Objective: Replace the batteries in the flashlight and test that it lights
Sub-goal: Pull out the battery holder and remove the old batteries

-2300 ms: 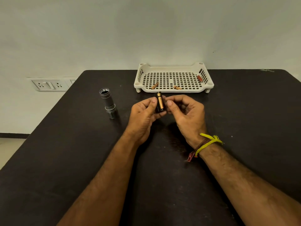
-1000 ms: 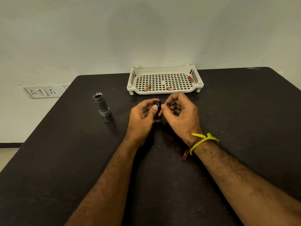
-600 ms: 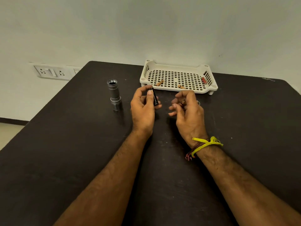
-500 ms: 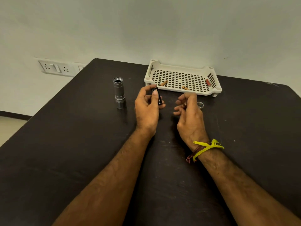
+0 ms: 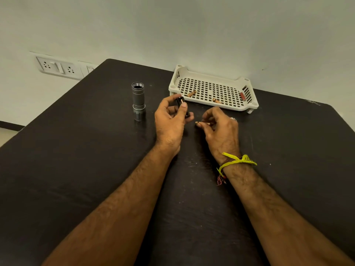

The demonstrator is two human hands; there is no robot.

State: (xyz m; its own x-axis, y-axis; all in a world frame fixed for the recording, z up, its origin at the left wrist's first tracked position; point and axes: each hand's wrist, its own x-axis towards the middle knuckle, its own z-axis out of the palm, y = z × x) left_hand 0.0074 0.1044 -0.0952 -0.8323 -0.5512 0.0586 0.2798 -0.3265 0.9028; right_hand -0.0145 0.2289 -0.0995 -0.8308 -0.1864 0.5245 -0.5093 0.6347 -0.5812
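Note:
The grey flashlight body [image 5: 138, 100] stands upright on the black table [image 5: 76, 160], its threaded open end facing up. To its right my left hand [image 5: 170, 121] grips a black battery holder [image 5: 182, 106] between thumb and fingers. A short gap away, my right hand [image 5: 219, 129] pinches a small copper-coloured battery [image 5: 201, 123] just above the table. Two more copper batteries [image 5: 191, 93] [image 5: 217, 100] lie in the white perforated tray [image 5: 247, 107] behind my hands.
A small red object [image 5: 242, 96] lies at the tray's right end. A small shiny ring-like part [image 5: 233, 118] sits on the table behind my right hand. Wall sockets [image 5: 57, 67] are at the far left. The table's left edge drops to the floor.
My hands have come apart: the left keeps the black holder, the right has drawn a battery out and moved it right and down. The view swung left.

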